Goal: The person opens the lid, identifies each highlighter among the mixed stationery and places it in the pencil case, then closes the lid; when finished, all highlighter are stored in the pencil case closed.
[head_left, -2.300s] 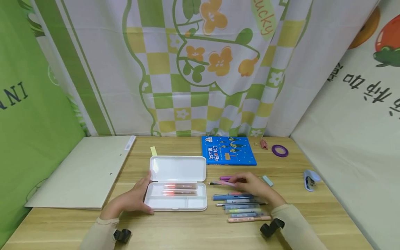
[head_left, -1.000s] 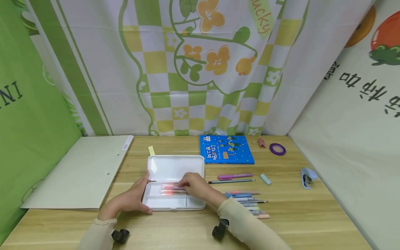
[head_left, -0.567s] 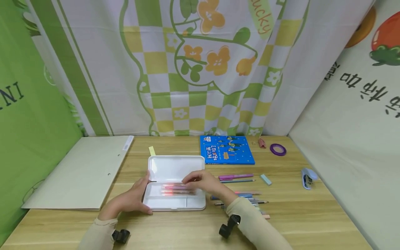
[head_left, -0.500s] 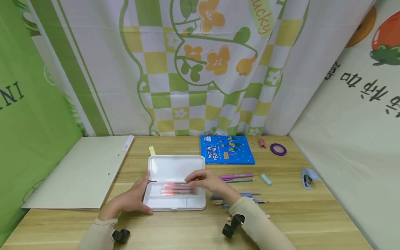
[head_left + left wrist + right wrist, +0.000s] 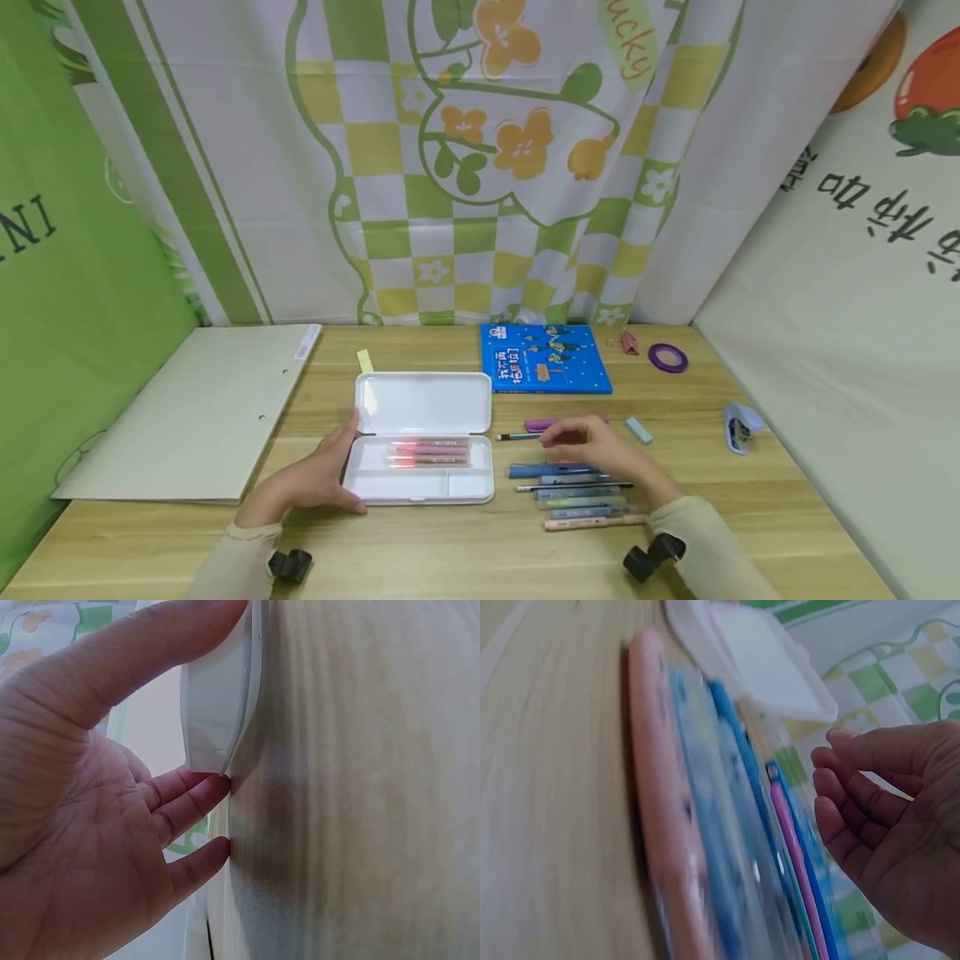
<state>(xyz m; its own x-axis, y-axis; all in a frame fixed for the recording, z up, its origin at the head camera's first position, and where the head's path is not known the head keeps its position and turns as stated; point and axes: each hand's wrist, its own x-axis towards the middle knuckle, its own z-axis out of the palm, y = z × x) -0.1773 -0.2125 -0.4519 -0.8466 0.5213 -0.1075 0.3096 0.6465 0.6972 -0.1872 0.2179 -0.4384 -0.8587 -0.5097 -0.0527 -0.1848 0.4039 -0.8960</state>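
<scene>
At the far left, a large cream folder lies flat on the table. Beside it, the left hand holds the near-left corner of an open white case, thumb along the near wall and fingers at the left end. Within the case's far compartment rest three slim pens, side by side. Farther right, a pencil and a purple pen lie just beyond the row of loose pens. Over these hovers the right hand – its fingers loosely bent, thumb and forefinger near each other, pinching nothing. The step in hand appears to be filling the case, between one pen and the next; the next move likely calls for a clean pinch on a single pen – its close-lying neighbours left undisturbed – while the case stays braced.
</scene>
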